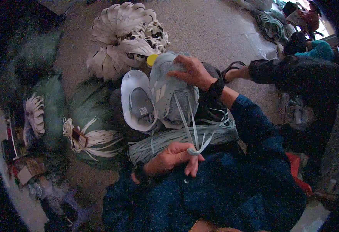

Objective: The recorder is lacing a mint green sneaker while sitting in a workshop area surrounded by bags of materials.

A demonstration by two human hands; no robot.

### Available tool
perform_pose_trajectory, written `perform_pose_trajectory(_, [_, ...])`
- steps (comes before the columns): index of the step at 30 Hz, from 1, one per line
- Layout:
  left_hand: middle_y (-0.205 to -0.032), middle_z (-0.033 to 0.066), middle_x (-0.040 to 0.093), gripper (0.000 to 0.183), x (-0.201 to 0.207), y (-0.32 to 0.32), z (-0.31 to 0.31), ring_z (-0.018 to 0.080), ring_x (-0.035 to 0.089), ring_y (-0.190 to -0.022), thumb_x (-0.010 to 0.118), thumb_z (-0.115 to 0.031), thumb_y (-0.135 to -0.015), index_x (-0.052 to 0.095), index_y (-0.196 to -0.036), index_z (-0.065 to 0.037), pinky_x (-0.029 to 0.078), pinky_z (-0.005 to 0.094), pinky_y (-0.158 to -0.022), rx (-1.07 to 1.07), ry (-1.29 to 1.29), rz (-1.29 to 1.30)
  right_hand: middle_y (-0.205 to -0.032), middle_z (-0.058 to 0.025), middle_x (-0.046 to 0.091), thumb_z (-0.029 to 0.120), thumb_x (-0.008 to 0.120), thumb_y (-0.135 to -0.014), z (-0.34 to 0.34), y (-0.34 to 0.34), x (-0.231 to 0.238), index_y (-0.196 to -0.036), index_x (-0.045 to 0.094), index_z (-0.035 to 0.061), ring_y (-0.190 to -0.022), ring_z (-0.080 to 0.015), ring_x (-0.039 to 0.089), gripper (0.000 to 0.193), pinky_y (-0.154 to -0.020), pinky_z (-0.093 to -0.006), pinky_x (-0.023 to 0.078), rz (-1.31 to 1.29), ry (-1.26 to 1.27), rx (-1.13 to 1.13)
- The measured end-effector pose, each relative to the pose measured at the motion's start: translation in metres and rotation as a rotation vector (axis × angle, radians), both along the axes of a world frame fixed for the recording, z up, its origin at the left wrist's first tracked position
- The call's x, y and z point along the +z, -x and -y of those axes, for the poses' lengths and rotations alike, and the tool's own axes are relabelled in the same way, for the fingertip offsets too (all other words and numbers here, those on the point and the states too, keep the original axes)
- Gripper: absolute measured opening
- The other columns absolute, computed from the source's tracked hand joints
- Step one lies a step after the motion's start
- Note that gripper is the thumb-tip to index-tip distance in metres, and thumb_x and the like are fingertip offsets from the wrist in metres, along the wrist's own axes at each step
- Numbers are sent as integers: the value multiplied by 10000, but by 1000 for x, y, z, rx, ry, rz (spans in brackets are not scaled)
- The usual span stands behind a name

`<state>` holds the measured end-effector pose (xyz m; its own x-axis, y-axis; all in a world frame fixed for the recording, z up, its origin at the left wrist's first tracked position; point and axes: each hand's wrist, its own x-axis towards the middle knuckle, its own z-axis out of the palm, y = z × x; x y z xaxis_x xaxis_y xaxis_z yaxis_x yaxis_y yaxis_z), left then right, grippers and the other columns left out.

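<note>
Pale grey laces [195,137] run from the eyelet area of a grey shoe upper [167,102] down to my left hand [173,158], where they loop round the fingers. That hand is closed on them, in front of my dark blue top. My right hand [194,71] grips the far end of the upper, its fingers bent over the edge. Beside it on the left lies a second upper [138,102], white inside with a grey mesh tongue and a small label. A thick bundle of flat, pale grey laces [165,143] lies across my lap under the work.
Beyond the uppers, a fanned pile of off-white uppers [125,23] sits on the speckled floor [208,23]. Green sacks [90,100] stand at left, one topped by a bundle of white laces [100,137]. At right are another person's sandalled foot [234,71] and dark trouser leg [293,73].
</note>
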<state>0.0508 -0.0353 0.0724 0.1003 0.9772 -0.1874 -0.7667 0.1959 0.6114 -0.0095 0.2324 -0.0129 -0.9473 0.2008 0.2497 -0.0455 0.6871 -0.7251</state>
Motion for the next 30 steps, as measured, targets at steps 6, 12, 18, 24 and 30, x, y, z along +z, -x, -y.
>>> perform_pose_trajectory(6, [-626, 61, 534, 330, 18, -2, 24, 166, 581, -617, 470, -278, -1005, 547, -895, 23, 483, 303, -718, 64, 65, 189, -854, -168, 648, 339, 770, -789, -5, 1, -7, -992, 605, 26, -782, -290, 656, 408, -685, -385, 511, -68, 24, 65])
perform_pose_trajectory(12, [-667, 81, 569, 254, 28, 5, 23, 192, 604, -652, 470, -199, -999, 560, -924, 27, 503, 366, -822, 55, 101, -22, -858, -153, 644, 275, 729, -839, -3, -1, 6, -1012, 603, 4, -801, -263, 641, 345, -721, -360, 505, -63, 29, 44])
perform_pose_trajectory(18, [-869, 99, 640, 96, 39, 19, 6, 290, 643, -798, 553, -88, -903, 595, -946, -13, 465, 456, -976, 169, -376, -1033, -882, -120, 620, 159, 596, -934, -14, -63, 44, -1012, 595, -5, -837, -203, 606, 182, -765, -324, 483, -35, 186, -224])
perform_pose_trajectory(24, [-881, 103, 617, 255, 67, 14, -4, 318, 615, -839, 631, 16, -731, 615, -978, -47, 504, 446, -814, 180, -405, -1522, -957, -137, 612, 106, 562, -933, 14, -145, 5, -984, 581, -12, -891, -232, 597, 130, -797, -339, 480, 122, 166, 17])
perform_pose_trajectory(30, [-850, 124, 608, 290, 69, 14, -2, 339, 606, -799, 633, 27, -718, 620, -999, -46, 480, 435, -668, 242, -392, -1689, -977, -154, 596, 72, 581, -894, 24, -157, -5, -976, 575, -19, -929, -314, 590, 122, -824, -377, 482, 16, 104, 148])
